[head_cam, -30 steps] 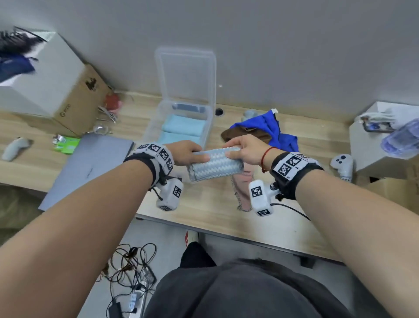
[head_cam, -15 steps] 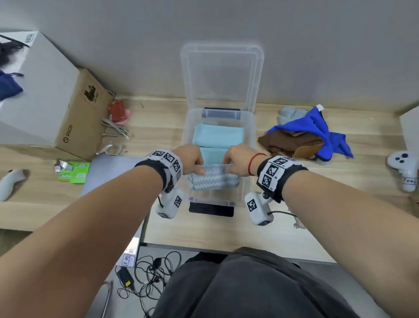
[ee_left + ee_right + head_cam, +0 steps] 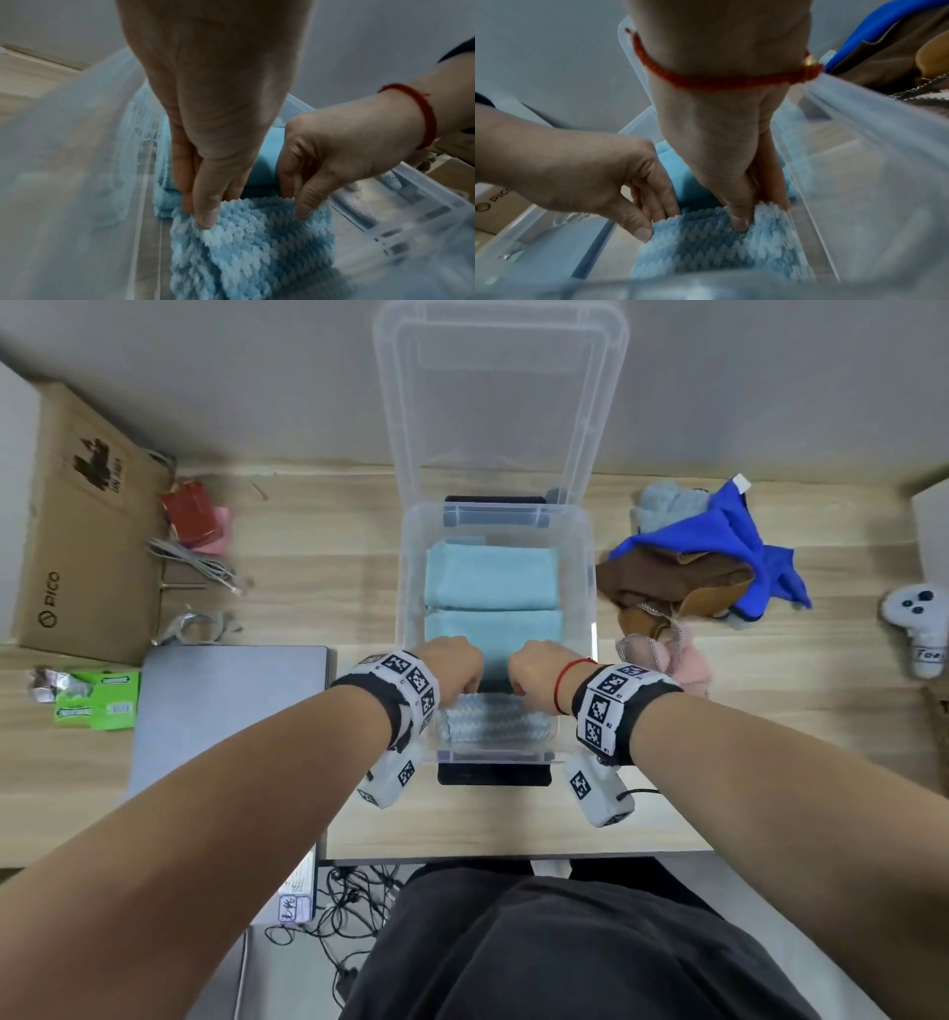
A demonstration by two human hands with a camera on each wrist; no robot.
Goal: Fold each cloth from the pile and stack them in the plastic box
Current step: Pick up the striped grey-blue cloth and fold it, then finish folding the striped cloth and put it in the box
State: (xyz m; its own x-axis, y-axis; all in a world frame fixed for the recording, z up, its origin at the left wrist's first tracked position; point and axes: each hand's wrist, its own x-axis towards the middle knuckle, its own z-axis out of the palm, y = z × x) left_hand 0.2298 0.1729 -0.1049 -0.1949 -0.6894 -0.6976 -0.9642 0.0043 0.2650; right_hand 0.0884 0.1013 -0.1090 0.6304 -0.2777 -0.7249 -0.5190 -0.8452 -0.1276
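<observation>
A folded blue-and-white zigzag cloth (image 3: 495, 724) sits at the near end of the clear plastic box (image 3: 411, 567). My left hand (image 3: 454, 667) pinches its far left edge, thumb in front and fingers behind (image 3: 203, 205). My right hand (image 3: 536, 670) pinches its far right edge the same way (image 3: 741, 215). Two folded light blue cloths (image 3: 490, 580) lie side by side further back in the box. The pile of unfolded cloths (image 3: 703, 557), blue, brown, grey and pink, lies on the table to the right of the box.
The box lid (image 3: 500, 397) stands open against the wall. A closed grey laptop (image 3: 226, 706) lies left of the box, a cardboard carton (image 3: 77, 531) at far left, a white controller (image 3: 916, 629) at far right. A green packet (image 3: 97, 698) sits near the laptop.
Both hands carried the folded zigzag cloth from above the table into the box and lowered it into the near end. My head view shifted to centre on the box.
</observation>
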